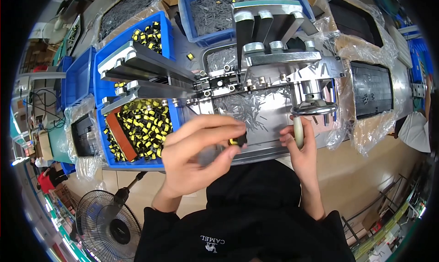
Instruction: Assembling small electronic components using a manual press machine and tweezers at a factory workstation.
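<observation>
head view, looking down, close over workbench point(274, 109)

A blue bin point(137, 164) full of small yellow and black parts sits at the left, with a brown block point(120, 135) lying in it, and a second blue bin point(171, 36) of the same parts stands behind it. Another blue bin point(185, 15) at the top holds grey metal strips, and more strips point(244, 107) lie loose on the metal tray. Black trays point(371, 89) wrapped in clear plastic rest at the right, and a black fan point(109, 225) stands on the floor at the lower left.
</observation>
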Motion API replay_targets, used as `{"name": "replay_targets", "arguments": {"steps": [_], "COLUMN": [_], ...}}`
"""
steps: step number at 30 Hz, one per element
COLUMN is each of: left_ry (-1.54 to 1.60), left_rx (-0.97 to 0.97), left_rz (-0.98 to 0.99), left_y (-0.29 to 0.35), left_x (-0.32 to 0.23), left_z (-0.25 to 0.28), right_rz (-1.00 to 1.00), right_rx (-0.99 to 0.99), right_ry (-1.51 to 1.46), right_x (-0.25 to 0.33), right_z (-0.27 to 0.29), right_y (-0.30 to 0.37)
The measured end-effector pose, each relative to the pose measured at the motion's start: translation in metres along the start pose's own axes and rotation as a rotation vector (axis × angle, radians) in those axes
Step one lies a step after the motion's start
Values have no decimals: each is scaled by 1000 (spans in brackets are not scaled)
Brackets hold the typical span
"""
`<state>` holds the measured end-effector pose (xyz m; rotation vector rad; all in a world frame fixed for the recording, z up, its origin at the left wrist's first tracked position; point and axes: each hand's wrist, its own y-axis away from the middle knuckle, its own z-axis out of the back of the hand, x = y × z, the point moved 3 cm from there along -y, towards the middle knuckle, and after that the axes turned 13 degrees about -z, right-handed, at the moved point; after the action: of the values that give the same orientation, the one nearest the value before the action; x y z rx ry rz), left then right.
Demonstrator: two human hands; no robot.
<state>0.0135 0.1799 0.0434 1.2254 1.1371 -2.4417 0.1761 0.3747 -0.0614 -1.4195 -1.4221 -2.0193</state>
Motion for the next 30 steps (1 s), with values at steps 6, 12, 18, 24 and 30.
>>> {"name": "replay_targets", "arguments": {"steps": [6, 12, 18, 24, 30], "left_ry": [774, 514, 396, 271, 127], "left_rx": [-331, -405, -449, -567, -622], "left_rz": [568, 695, 741, 650, 694], "left_y": [61, 86, 101, 114, 93], "left_x": [25, 32, 29, 46, 62], "left_z": [-21, -5, 20, 52, 94], "right_rz": [34, 42, 45, 50, 33], "right_rx": [18, 5, -22, -22, -35], "right_ry": [75, 118, 108, 150, 158], "right_x": [-3, -5, -5, -5, -6], "right_z": [0, 1, 0, 2, 4], "right_y": [0, 1, 3, 5, 11]}}
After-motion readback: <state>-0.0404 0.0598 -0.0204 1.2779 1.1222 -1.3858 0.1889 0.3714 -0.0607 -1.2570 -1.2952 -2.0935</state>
